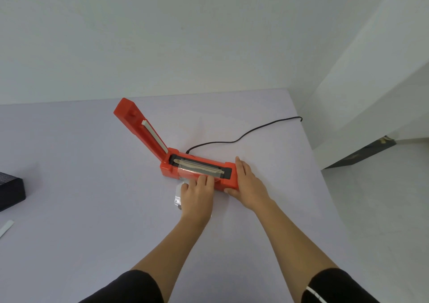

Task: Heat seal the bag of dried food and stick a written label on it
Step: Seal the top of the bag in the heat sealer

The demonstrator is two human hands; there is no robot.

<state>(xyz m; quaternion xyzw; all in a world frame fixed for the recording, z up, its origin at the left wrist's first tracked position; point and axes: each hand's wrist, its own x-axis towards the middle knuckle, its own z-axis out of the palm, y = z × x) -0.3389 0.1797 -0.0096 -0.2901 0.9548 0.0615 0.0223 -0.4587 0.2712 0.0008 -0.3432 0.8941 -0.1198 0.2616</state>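
An orange heat sealer [232,175] lies on the pale table, its lid arm [141,128] raised up and to the left. A clear plastic bag [195,169] has its open mouth laid across the sealing strip, and its body runs toward me under my left hand. My left hand [197,196] presses flat on the bag just in front of the sealer. My right hand [247,184] rests on the sealer's right end, thumb against its front face. The bag's contents are hidden by my hand.
A black power cord [243,135] runs from the sealer's back toward the table's far right edge. A dark box [10,191] sits at the left edge, with a white strip [5,227] in front of it. White walls border the table behind and to the right.
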